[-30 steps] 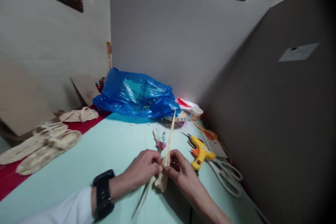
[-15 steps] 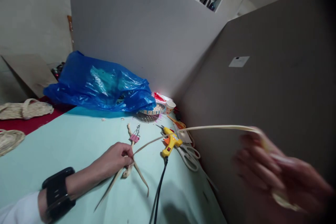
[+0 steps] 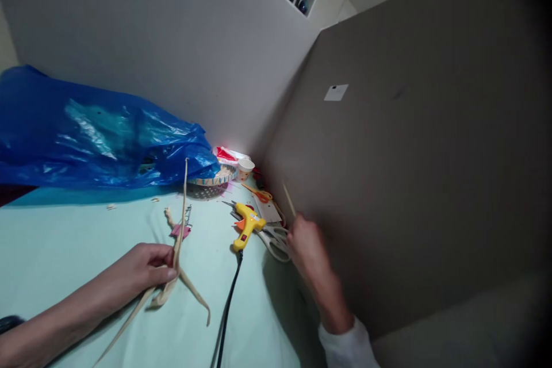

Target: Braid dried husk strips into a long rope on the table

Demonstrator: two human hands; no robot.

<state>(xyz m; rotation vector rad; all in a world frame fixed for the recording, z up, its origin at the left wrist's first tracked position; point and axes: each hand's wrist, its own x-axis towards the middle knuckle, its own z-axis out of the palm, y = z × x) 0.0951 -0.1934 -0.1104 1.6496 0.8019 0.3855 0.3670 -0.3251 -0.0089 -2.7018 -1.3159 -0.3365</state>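
Observation:
My left hand (image 3: 150, 264) pinches a bundle of pale plant-fibre strands (image 3: 177, 259) between thumb and fingers, low over the table. One strand points up past the pink binder clip (image 3: 181, 231), which grips the short braided end (image 3: 169, 217). Other loose ends splay out below, toward the front. Off to the right, my right hand (image 3: 308, 244) is closed with a thin pale strip (image 3: 288, 198) sticking up out of it. It is beside the handles of the scissors (image 3: 276, 244); whether it touches them I cannot tell.
A yellow glue gun (image 3: 248, 227) with a black cord (image 3: 228, 299) lies between my hands. Behind it are orange-handled scissors (image 3: 262, 194), a paper cup (image 3: 245, 168), a woven basket (image 3: 209, 187) and a large blue plastic bag (image 3: 99, 132). A grey partition (image 3: 388, 172) rises on the right.
The long strand stretched between my hands is no longer taut; one strand now stands up from my left hand. My right hand has moved left toward the scissors. The view has turned right.

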